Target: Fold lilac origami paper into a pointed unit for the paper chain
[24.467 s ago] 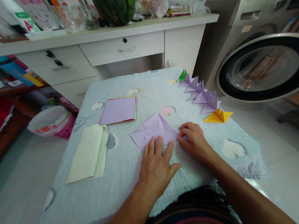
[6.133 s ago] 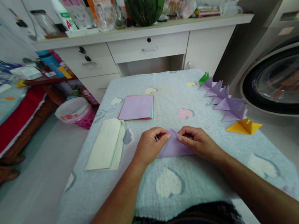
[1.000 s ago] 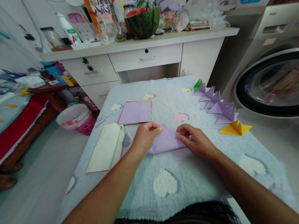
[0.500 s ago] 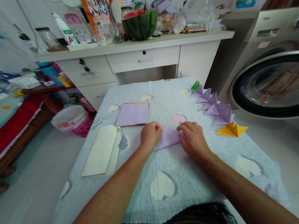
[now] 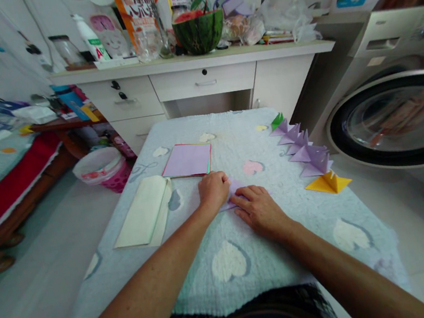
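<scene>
A folded sheet of purple paper [image 5: 233,185] lies on the cloth-covered table, mostly hidden under my hands. My left hand [image 5: 215,190] is closed at the paper's left side, its fingers curled and pinching the edge. Across the right part of the sheet my right hand [image 5: 259,207] lies flat, fingers stretched out and pressing down. Behind my left hand is a square stack of coloured paper [image 5: 187,160] with a purple sheet on top. To its left rests a folded pale cream sheet [image 5: 141,213].
Along the table's right edge runs a row of folded paper pieces: a green one [image 5: 277,121], several purple ones [image 5: 308,153] and a yellow one [image 5: 329,183]. A washing machine [image 5: 385,45] stands right, a lined bin [image 5: 101,169] left. A cut watermelon [image 5: 199,33] sits on the cabinet.
My right hand has slid left over the purple paper, from its right end toward my left hand, and now covers more of it. My left hand has barely moved.
</scene>
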{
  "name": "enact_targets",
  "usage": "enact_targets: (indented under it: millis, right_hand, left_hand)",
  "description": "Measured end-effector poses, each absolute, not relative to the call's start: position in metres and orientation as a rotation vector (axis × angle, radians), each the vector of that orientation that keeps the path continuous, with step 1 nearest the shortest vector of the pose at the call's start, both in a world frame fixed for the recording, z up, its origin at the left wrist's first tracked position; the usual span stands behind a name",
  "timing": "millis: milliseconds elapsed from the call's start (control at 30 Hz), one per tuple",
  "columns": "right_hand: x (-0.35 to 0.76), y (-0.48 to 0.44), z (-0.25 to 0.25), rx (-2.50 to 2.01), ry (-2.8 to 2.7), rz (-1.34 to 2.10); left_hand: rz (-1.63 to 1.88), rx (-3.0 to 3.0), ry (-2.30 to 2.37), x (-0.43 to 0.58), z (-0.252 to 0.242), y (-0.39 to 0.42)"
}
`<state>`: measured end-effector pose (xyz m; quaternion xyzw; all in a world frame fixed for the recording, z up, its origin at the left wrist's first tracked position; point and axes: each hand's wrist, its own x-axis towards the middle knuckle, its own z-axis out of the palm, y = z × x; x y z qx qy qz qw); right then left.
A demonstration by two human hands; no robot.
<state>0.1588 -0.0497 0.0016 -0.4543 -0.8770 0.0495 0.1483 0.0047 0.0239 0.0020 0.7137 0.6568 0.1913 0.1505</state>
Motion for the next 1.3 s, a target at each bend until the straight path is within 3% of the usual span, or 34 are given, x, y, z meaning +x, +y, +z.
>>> enact_targets:
  millis: [767, 1033, 1300]
  right_hand:
    - [0.164, -0.052, -0.002, -1.284, -2.547, 0.157]
    - [0.163, -0.052, -0.002, -1.286, -2.543, 0.172]
    - [0.163, -0.053, 0.003, -1.286, -2.517, 0.224]
  left_hand:
    - [0.672, 2.126, 2.019, 0.003, -0.006, 0.013]
    - [0.463, 2.527, 1.634, -0.006, 0.005, 0.009]
    - [0.246, 2.677, 1.531, -0.023, 0.013, -0.02]
